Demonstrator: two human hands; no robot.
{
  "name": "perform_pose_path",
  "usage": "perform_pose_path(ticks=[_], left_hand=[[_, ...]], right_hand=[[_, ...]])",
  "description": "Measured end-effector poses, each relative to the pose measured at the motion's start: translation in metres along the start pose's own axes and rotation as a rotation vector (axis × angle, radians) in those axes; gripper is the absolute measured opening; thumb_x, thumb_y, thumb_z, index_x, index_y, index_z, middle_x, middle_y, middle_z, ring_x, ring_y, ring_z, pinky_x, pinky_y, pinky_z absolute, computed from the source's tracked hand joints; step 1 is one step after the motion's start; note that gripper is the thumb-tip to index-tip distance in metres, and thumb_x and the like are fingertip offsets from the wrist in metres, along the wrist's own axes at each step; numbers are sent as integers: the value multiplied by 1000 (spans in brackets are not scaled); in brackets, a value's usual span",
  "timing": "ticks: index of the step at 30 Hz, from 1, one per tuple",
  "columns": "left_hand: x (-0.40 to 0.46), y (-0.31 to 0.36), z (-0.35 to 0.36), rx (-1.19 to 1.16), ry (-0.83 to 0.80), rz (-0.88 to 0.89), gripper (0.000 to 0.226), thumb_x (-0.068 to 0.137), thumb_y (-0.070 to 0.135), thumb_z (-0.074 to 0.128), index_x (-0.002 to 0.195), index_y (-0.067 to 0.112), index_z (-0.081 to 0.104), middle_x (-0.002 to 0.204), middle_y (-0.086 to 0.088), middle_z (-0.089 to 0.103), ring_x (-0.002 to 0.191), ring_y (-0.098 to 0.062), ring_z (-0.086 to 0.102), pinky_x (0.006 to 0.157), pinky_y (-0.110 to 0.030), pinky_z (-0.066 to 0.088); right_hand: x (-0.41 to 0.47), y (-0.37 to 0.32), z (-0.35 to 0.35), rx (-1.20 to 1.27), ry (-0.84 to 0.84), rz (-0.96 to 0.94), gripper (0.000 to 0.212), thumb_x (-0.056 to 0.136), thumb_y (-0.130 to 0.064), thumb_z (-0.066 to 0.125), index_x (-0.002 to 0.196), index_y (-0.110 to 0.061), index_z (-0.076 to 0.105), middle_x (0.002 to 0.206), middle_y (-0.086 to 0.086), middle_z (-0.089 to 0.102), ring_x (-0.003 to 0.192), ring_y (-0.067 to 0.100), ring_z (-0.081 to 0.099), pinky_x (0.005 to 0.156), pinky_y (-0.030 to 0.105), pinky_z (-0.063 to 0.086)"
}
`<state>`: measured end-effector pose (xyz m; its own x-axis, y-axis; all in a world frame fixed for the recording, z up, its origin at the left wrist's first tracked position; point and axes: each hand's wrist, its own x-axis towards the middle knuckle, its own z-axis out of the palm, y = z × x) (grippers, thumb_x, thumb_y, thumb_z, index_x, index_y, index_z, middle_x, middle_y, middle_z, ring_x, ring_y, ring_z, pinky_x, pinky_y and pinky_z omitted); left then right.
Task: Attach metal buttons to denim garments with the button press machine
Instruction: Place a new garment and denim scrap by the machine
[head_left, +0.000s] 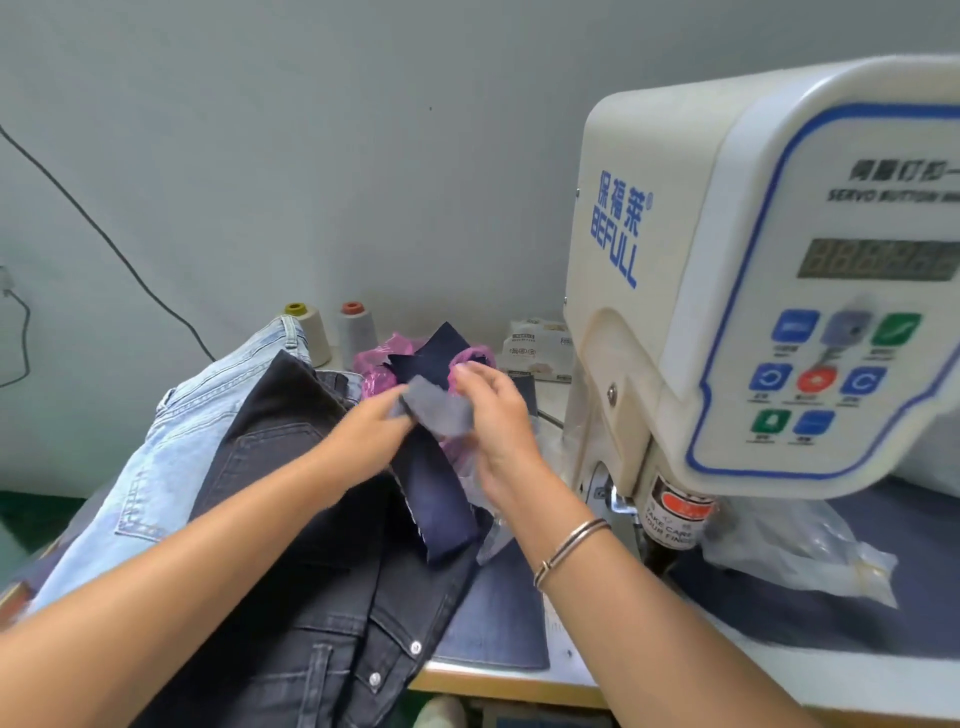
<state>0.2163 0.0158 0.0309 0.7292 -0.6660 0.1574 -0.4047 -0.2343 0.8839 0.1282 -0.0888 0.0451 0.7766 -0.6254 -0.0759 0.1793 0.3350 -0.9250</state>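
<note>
The cream button press machine (753, 291) fills the right side, its press head (670, 519) low over the table. My left hand (371, 431) and my right hand (491, 415) meet left of it, both holding a small grey denim scrap (439, 410); blur hides the exact finger grip. Under my hands lies a dark blue denim strip (441, 504). Black jeans (311, 597) with two metal buttons (415, 647) lie under my left forearm, beside light blue jeans (171, 441).
A pink plastic bag (382, 364) with dark denim scraps sits behind my hands. Two thread cones (311, 332) stand by the wall. A clear plastic bag (800, 545) lies right of the press head. Boxes (537, 345) sit behind. A cable (104, 239) runs down the wall.
</note>
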Motion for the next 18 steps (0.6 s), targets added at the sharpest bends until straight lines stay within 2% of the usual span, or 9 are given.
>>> perform_pose_path(ticks=[2,4,6,8,9,11,14,16,18], left_hand=[[9,-3,-7,-57,161,-202,22,95,7,45,102,22,60,107,-7,66,101,-23,61,79,-34,49],[15,-4,-14,172,99,-322,17,95,11,44,107,11,56,108,-15,62,100,-32,60,68,-34,50],[16,-3,-10,533,-5,-294,15,95,16,43,95,6,55,109,-20,62,99,-35,58,71,-34,48],[13,-4,6,800,-88,-203,18,96,19,41,84,9,51,110,-22,63,100,-35,58,79,-35,45],[10,-9,17,848,-102,-177,17,95,20,40,85,10,49,112,-22,63,101,-36,58,83,-36,45],[5,-21,36,853,-82,-157,13,94,17,40,100,8,47,116,-25,60,105,-39,57,83,-39,44],[1,-40,51,900,-15,-111,13,93,8,39,106,8,36,109,-24,62,99,-42,60,70,-39,38],[6,-46,52,957,26,-84,22,91,2,38,112,7,35,108,-20,63,97,-39,61,67,-39,37],[11,-49,53,1007,36,-68,29,91,1,38,120,8,35,115,-15,60,103,-36,60,68,-40,39]], right_hand=[[-2,0,-16,-235,89,-89,15,97,-28,48,105,-19,56,104,2,59,91,15,57,77,28,47],[-5,2,-33,-681,136,-169,17,96,-23,41,103,-17,55,106,4,59,100,22,57,78,32,46],[-6,7,-41,-1287,52,-144,25,93,-12,41,111,-9,58,113,13,61,108,31,56,83,35,45],[-9,18,-45,-1685,-42,-150,27,90,-6,44,112,-5,60,114,17,63,111,34,56,82,35,45],[-9,23,-47,-1789,-65,-176,27,89,-4,46,110,-4,61,113,16,64,111,34,56,82,35,45],[-6,32,-53,-1901,-63,-225,26,88,-4,48,110,-8,62,115,12,64,113,32,56,89,36,43],[2,43,-58,-1969,-58,-283,27,88,-7,48,108,-17,64,113,5,66,111,26,58,95,37,35],[6,48,-59,-1955,-54,-326,28,88,-6,48,106,-20,64,108,3,68,106,24,61,90,36,33],[7,52,-58,-1933,-51,-393,27,87,-4,49,107,-19,61,103,3,69,100,23,63,80,34,29]])
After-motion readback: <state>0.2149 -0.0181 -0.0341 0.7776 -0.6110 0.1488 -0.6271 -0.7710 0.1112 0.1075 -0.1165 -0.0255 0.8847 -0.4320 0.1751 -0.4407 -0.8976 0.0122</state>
